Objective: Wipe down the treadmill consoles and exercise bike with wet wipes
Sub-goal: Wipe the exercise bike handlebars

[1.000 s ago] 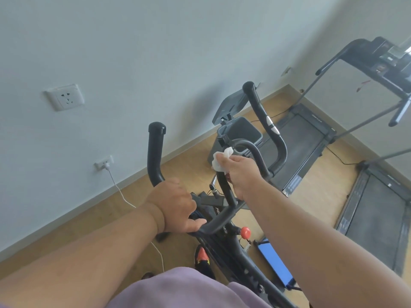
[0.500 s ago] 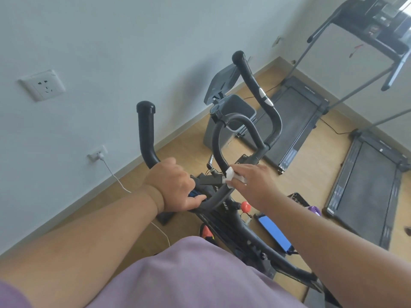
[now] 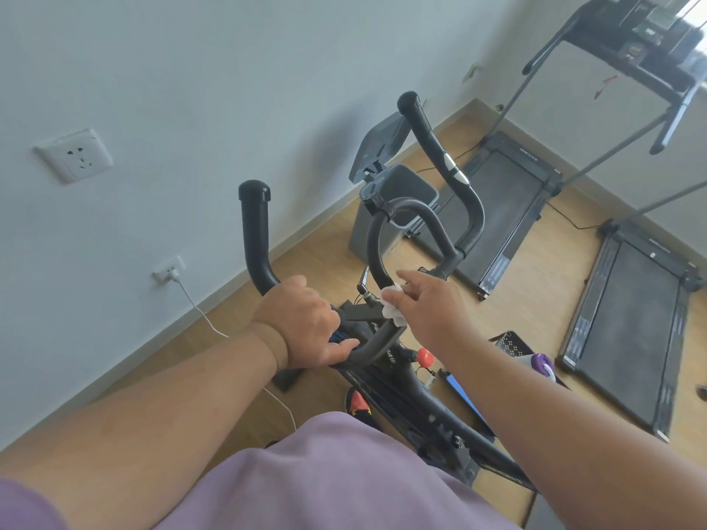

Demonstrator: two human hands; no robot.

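The black exercise bike (image 3: 421, 399) stands right below me, its handlebars (image 3: 255, 239) rising toward the wall. My left hand (image 3: 306, 327) grips the left handlebar near its bend. My right hand (image 3: 428, 307) pinches a crumpled white wet wipe (image 3: 393, 307) against the lower part of the inner loop bar (image 3: 377, 254). A treadmill console (image 3: 642, 36) shows at the top right.
Two treadmill decks (image 3: 501, 208) (image 3: 635, 319) lie on the wooden floor to the right. A grey bin (image 3: 382, 219) with its lid up stands behind the handlebars. A black basket (image 3: 512, 344), a purple-capped bottle (image 3: 541, 365) and a blue item (image 3: 459, 395) lie on the floor. A white cable (image 3: 199, 311) runs from a wall socket.
My right hand slid the wipe down the inner loop bar from its upper curve to its base. The view tilted downward. My left hand kept its grip.
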